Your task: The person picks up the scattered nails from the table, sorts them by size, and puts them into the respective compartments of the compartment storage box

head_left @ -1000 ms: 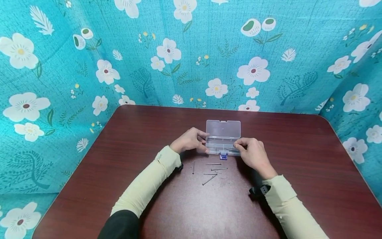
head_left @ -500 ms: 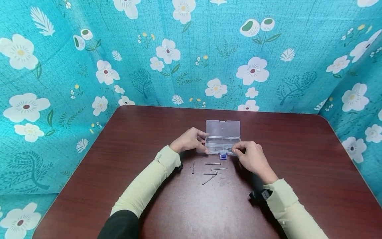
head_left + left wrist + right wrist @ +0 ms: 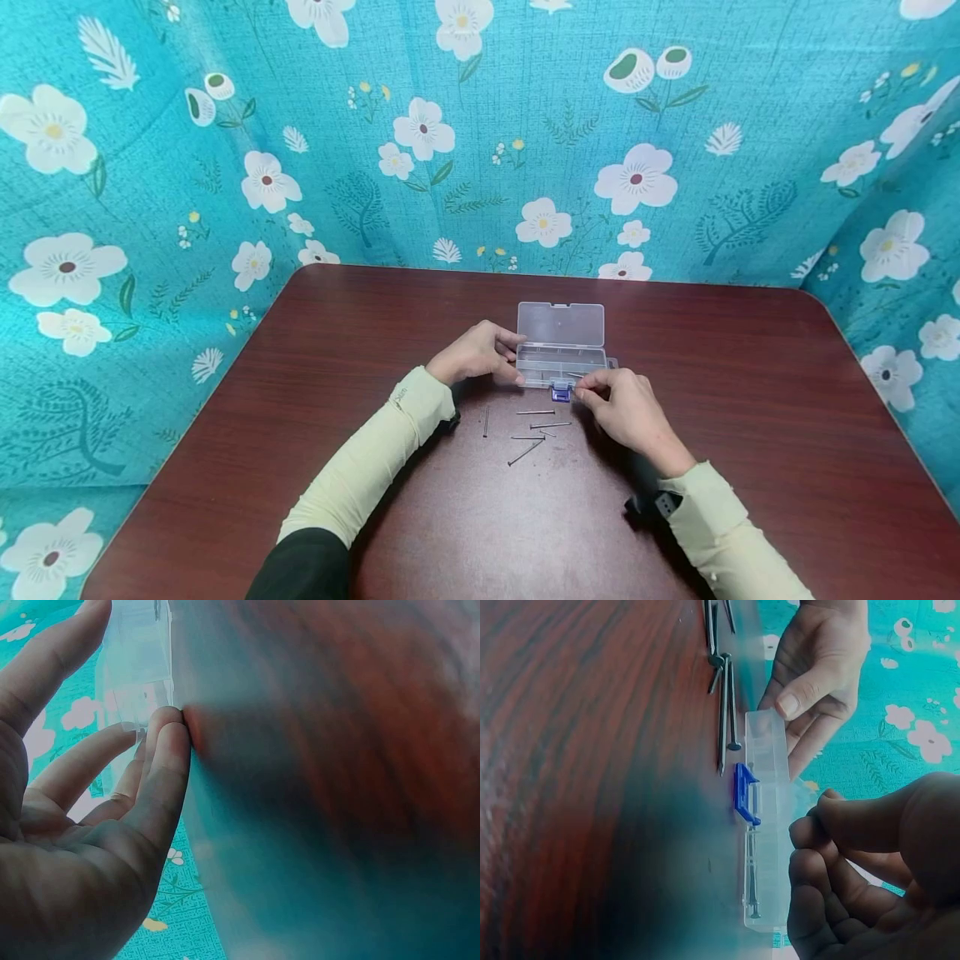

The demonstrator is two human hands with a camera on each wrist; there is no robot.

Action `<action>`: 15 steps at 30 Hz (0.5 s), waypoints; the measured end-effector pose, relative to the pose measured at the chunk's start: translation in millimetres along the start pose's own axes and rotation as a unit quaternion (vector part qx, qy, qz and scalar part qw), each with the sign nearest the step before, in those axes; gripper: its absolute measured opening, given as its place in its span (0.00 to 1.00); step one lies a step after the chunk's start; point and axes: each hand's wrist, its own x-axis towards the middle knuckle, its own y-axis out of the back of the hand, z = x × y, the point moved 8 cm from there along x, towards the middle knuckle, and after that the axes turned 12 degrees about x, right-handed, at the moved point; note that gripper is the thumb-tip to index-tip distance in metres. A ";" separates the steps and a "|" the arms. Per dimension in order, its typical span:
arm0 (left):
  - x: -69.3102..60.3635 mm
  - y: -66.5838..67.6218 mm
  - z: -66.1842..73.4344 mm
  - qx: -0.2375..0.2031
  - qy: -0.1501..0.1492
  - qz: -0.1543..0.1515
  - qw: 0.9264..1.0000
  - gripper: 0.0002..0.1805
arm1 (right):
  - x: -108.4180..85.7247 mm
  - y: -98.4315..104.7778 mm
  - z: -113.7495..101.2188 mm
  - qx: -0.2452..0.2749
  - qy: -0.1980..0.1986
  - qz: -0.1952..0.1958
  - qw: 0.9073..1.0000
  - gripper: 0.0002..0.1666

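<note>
Nails (image 3: 536,412) lie loose on the dark red-brown desk (image 3: 375,317), scattered between six and eight o'clock of a clear plastic box (image 3: 534,353), if twelve points at the curtain (image 3: 480,108). From where I stand I count five long ones, with a much smaller piece (image 3: 548,432) among them. The box sits open, its see-through lid (image 3: 561,325) up at twelve and its blue clasp (image 3: 561,392) down at six. A long divider (image 3: 551,365) runs across the inside, and a nail in the box (image 3: 754,877) shows through the front wall, between four and five.

The person's left hand (image 3: 480,350) is at nine o'clock, gripping the end of the box, thumb at the near corner and fingers towards the far one. The right hand (image 3: 628,407) is at four, its fingertips just beside the clasp, fingers curled and thumb pressed to the forefinger; whether anything is pinched there I can't tell. Pale yellow sleeves (image 3: 367,467) cover the forearms, and a dark device (image 3: 666,502) sits at the right wrist. White flowers dot the turquoise curtain.
</note>
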 end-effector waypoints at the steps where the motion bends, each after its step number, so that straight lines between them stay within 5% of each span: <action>1: -0.2 0.0 0.2 0.000 -0.001 -0.001 1.000 0.43 | -0.7 -0.9 -0.4 -0.001 0.000 -0.001 1.000 0.04; 15: -0.8 0.2 -0.3 0.004 0.007 0.001 1.000 0.43 | -9.5 -19.4 -2.0 -0.008 0.017 -0.039 0.999 0.05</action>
